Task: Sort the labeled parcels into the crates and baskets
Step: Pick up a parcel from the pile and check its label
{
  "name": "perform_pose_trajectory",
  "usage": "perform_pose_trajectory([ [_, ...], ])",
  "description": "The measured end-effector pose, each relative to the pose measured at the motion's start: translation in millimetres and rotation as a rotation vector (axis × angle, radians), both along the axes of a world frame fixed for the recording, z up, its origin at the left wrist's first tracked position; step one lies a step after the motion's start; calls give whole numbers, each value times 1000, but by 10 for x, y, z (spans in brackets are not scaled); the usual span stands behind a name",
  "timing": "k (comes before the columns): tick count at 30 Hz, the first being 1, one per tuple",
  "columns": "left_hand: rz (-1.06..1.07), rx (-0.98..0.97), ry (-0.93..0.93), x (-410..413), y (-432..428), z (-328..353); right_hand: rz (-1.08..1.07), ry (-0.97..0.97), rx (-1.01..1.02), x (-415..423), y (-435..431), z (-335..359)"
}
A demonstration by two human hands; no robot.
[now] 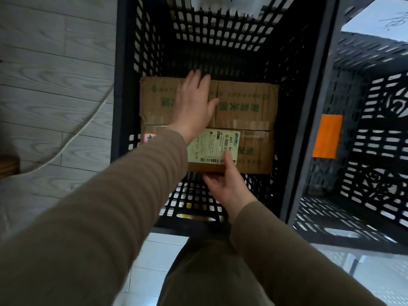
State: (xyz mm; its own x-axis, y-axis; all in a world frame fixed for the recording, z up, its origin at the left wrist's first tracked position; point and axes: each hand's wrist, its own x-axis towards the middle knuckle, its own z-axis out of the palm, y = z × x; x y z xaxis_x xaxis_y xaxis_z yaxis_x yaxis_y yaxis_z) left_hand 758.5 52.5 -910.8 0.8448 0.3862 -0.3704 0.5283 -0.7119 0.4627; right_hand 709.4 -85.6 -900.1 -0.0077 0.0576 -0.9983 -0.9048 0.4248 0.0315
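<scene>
Our left hand (194, 104) lies flat on top of the brown cardboard parcel (247, 102), fingers straight. Our right hand (227, 184) grips the parcel's near edge, thumb on the white shipping label (209, 146) and fingers under it. The parcel is inside the black perforated plastic crate (212, 29), just beyond both hands, its long axis running left to right. We cannot tell whether it touches the bottom. We judge the nearer right hand must slip out first.
</scene>
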Motion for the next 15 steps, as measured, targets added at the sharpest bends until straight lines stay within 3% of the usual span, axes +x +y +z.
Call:
perform_pose_trajectory([
  [5, 858, -350, -148, -495, -547, 462, -2, -37, -123, 182, -290, 110],
  [7, 1261, -468, -108, -649, -703, 594, -9, -38, -156, 233, -367, 101],
  [10, 1863, -843, 29, -831, -746, 600, -83, -52, -177, 296, -406, 68],
  [12, 2044, -1000, 48, -900, -640, 539, -130, -55, -121, 319, -382, 27],
  [15, 2070, -1068, -66, -944, -386, 368, -154, -63, -70, 336, -345, -26],
])
